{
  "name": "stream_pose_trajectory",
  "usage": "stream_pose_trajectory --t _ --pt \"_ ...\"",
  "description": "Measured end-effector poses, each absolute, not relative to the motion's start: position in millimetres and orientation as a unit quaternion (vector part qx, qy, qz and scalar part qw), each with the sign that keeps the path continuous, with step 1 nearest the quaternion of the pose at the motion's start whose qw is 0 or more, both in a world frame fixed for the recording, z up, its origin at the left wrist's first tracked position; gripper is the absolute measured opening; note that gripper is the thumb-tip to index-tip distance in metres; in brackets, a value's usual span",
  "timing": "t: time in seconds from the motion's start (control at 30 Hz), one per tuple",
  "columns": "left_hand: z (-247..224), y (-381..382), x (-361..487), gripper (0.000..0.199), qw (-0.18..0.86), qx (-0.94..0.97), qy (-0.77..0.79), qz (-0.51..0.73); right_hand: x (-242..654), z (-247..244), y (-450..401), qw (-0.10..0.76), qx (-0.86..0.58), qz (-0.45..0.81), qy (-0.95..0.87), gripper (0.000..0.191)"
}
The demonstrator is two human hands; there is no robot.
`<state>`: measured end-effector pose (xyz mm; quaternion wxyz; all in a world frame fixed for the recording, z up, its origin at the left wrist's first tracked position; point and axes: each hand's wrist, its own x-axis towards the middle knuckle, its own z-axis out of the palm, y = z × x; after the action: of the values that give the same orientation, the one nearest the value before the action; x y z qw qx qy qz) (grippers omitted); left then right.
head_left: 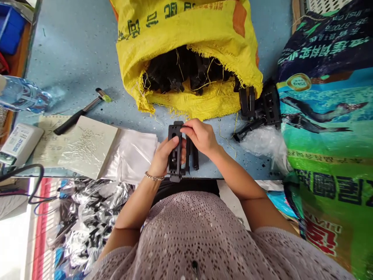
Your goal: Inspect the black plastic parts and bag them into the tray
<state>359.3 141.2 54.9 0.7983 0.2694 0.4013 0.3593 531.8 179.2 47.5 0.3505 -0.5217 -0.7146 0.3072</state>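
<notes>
Near the table's front edge, my left hand (pixel 163 156) wraps round a long black slotted plastic bracket (pixel 175 155), its thumb lying on the face. The bracket stands lengthwise toward my body. My right hand (pixel 202 135) is closed in a pinch at the bracket's upper right edge; whatever is between those fingertips is too small or hidden to make out. Just right of the bracket lie more black plastic parts (pixel 194 155), partly covered by my hands. Beyond them, a yellow woven sack (pixel 186 37) opens toward me, with many black parts (pixel 201 72) inside.
Small metal pieces (pixel 87 139) lie on a pale pad at left, beside clear plastic bags (pixel 132 153). A black-handled tool (pixel 77 114), water bottle (pixel 25 94) and white box (pixel 21 143) are farther left. Black parts (pixel 266 103) and a large printed sack (pixel 329 155) are right.
</notes>
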Motion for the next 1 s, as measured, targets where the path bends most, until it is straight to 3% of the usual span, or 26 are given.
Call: stream_pose_trajectory --t 0.1,0.27,0.4,0.5,0.67,0.8,0.9,1.0 --pt "49.7 151.5 359.9 0.045 0.783 0.249 0.415 0.391 532.4 48.5 171.7 0.334 -0.524 0.303 -0.723 0.049" --pt "47.2 160.3 354.7 0.044 0.764 0.243 0.446 0.399 523.1 37.2 128.5 0.298 -0.347 0.249 -0.854 0.043" --pt "42.9 155.1 349.8 0.051 0.748 0.247 0.48 0.386 517.6 29.1 115.4 0.238 -0.339 0.227 -0.882 0.042" --pt "26.9 148.0 346.2 0.057 0.672 0.298 0.53 0.423 546.5 35.0 141.0 0.187 -0.434 0.189 -0.861 0.04" --pt "-12.7 124.5 365.2 0.064 0.524 0.465 0.571 0.428 642.4 40.9 223.8 0.11 -0.783 -0.02 -0.612 0.032" --pt "-23.1 109.1 385.1 0.081 0.47 0.572 0.532 0.411 683.1 43.0 261.9 0.02 -0.836 -0.006 -0.548 0.035" --pt "-12.6 109.3 380.9 0.078 0.433 0.594 0.539 0.412 682.4 56.9 250.9 0.058 -0.81 0.065 -0.58 0.035" --pt "7.2 115.0 371.7 0.069 0.404 0.582 0.54 0.454 659.9 68.6 216.4 0.207 -0.714 0.28 -0.608 0.03"
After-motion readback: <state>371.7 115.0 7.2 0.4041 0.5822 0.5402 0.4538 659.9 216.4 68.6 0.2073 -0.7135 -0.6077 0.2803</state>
